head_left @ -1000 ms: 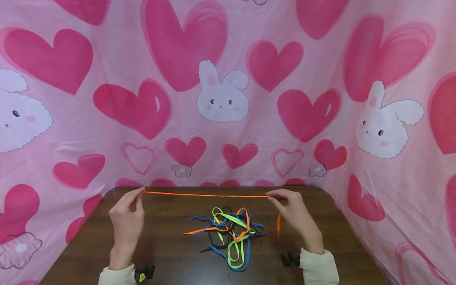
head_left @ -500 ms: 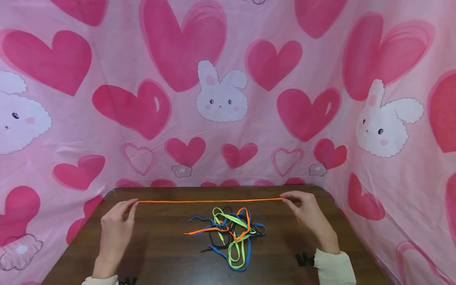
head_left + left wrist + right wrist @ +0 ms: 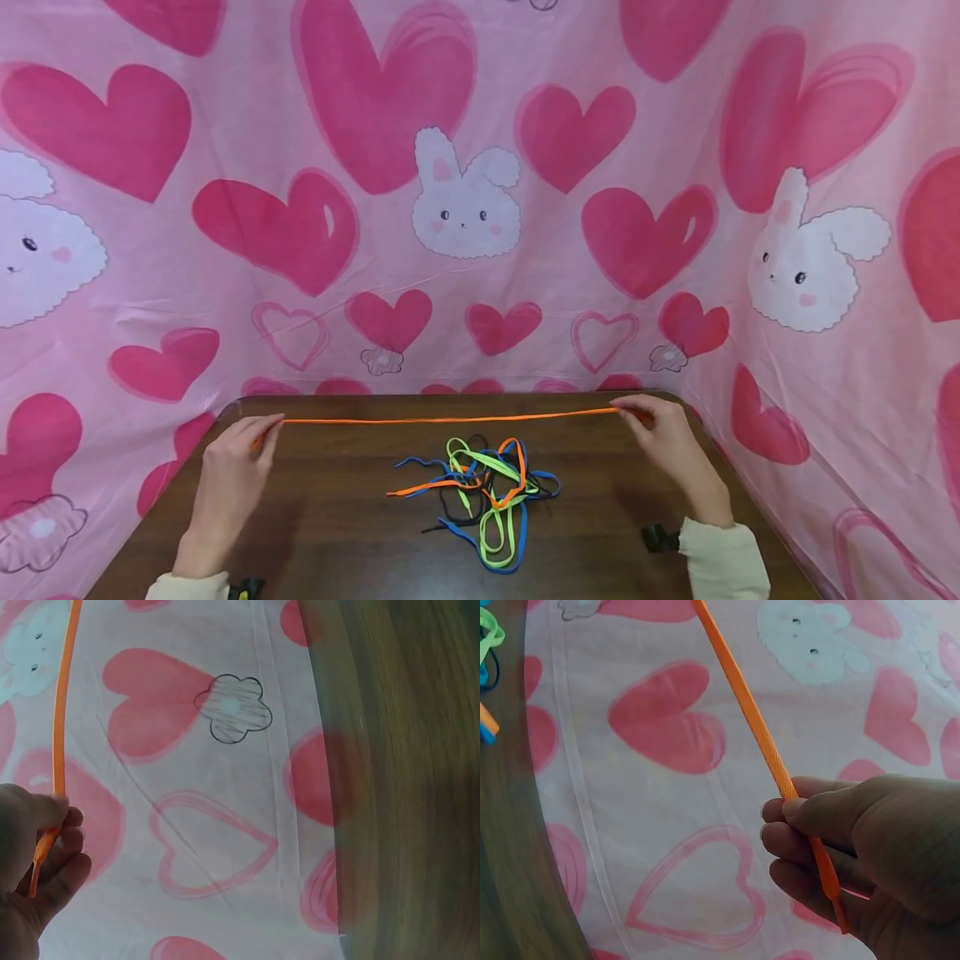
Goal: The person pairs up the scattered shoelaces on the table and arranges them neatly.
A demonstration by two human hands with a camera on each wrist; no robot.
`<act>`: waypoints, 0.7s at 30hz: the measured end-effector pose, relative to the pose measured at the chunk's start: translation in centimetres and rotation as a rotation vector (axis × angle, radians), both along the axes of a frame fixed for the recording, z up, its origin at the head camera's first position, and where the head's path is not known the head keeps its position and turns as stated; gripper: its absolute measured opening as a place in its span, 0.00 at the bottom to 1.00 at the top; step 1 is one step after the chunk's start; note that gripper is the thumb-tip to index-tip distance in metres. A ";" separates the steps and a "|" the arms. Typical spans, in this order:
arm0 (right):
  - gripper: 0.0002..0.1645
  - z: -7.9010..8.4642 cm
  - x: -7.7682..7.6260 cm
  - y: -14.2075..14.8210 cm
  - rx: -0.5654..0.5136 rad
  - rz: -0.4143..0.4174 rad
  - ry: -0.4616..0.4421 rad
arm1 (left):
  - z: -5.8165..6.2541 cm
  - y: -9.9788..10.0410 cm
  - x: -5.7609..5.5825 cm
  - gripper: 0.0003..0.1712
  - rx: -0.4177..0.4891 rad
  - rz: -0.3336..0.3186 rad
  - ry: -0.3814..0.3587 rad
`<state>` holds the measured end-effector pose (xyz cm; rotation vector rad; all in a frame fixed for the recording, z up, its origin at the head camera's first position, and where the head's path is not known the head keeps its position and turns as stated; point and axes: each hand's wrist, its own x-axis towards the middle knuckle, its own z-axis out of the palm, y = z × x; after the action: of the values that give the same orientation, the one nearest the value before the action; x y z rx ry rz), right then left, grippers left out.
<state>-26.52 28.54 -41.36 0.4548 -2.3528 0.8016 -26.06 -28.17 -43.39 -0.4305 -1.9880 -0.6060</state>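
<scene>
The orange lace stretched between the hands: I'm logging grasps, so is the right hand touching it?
Touching. The right wrist view shows the right hand pinching the orange lace under the thumb, its tip showing beyond the pinch.

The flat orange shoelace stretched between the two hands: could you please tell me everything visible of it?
The flat, bright orange shoelace looks woven, with slimmer tips. Held nearly straight in the air, it crosses the far part of the dark brown wood-look table in the head view. The bare left hand and bare right hand pinch it near its ends, leaving short tails.
</scene>
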 end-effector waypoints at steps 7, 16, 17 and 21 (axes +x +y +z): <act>0.11 -0.5 -0.3 1.2 -0.005 -0.051 0.007 | 0.0 -0.8 -0.1 0.12 -0.007 0.022 0.023; 0.11 -0.9 -0.5 2.5 0.017 -0.123 -0.036 | -0.2 -1.4 -0.5 0.22 -0.011 0.001 0.033; 0.11 -1.0 -0.6 2.7 0.021 -0.129 -0.041 | -0.2 -1.5 -0.5 0.21 -0.013 0.009 0.031; 0.10 -1.2 -0.8 3.2 0.007 -0.172 -0.110 | -0.2 -1.8 -0.5 0.17 -0.037 0.063 0.022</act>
<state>-27.34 31.71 -42.51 0.2120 -2.4573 0.7552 -26.60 -29.96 -43.60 -0.3941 -1.9866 -0.5230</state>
